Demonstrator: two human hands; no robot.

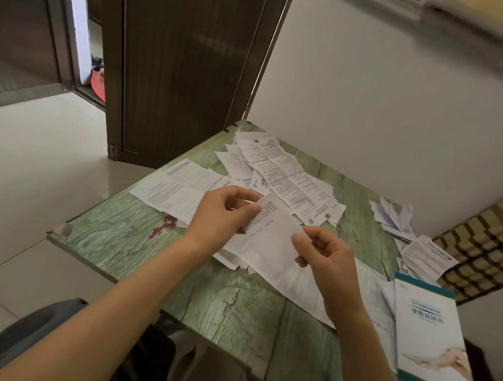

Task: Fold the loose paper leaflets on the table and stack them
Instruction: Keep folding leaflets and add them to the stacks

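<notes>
Right grip [327, 258] pinches 1 leaflet [274, 236] at its near edge, left grip [221, 215] its far corner.

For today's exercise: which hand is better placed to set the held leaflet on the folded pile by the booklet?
Probably the right hand: it pinches the leaflet and lies nearer the pile than the left hand.

Green wood-grain worktop [123, 243] under the fingers [300, 240]; dark door [177, 73] beyond-left, white wall [375, 109] beyond-right, pale tiled floor [46, 154] left.
</notes>
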